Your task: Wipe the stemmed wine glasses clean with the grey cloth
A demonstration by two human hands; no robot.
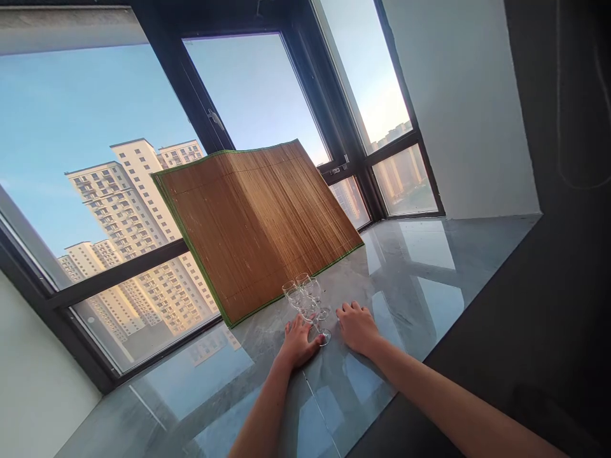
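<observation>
Several clear stemmed wine glasses (312, 291) stand upright in a tight cluster on the glossy grey window sill (410, 289). My left hand (300, 343) lies low against the near left side of the cluster, its fingers and thumb spread. Its thumb is by the round foot (325, 337) of the nearest glass; whether it touches the glass is hard to tell. To the right of the glasses, my right hand (357, 326) rests palm down on the sill with its fingers loosely apart and nothing in it. The overlapping clear bowls and stems hide exactly how many glasses there are.
Behind the glasses, a brown bamboo mat (260, 222) with green edging leans against the dark window frame (191, 95). A white wall (468, 114) rises at the right. The sill's front edge runs diagonally, with a dark area (515, 331) beyond it.
</observation>
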